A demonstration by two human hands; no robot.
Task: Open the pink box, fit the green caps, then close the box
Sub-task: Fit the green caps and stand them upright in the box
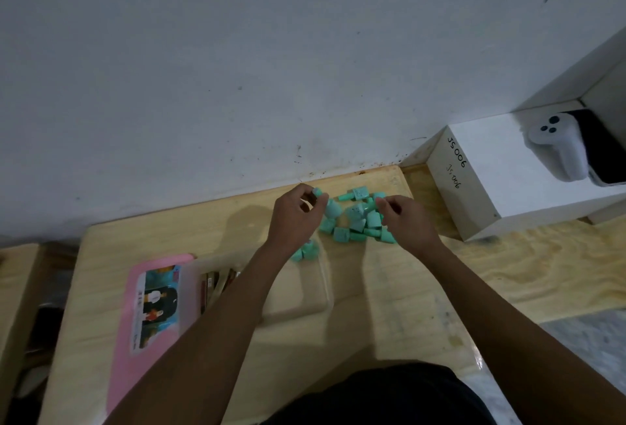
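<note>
The pink lid lies flat near the table's left edge. It is a smooth plastic rectangle with rounded corners and a glossy picture sticker on its face. Hinged along its right side is the pink box's tray, a milky, translucent trough with soft corners that stands open. Thin brownish pieces stand at its left end and a few mint pieces sit in its far right corner.

Over the tray's far side, the left hand curls its fingers and pinches a small rounded green cap between thumb and fingertips. The cap is held above the tabletop, close to the far edge.

Just right of it, the green caps lie in a loose heap by the far edge. They are matte, blocky pieces, some squared and some tapering, tumbled on their sides.

The right hand rests against the heap's right side with its fingers bent and the tips close together at a cap. Whether it grips one cannot be told.

The tabletop is pale, smooth wood, with rougher grained plywood toward its right.

At the far right corner stands a white cardboard carton with handwritten letters on it. A white moulded controller rests on top of it.
</note>
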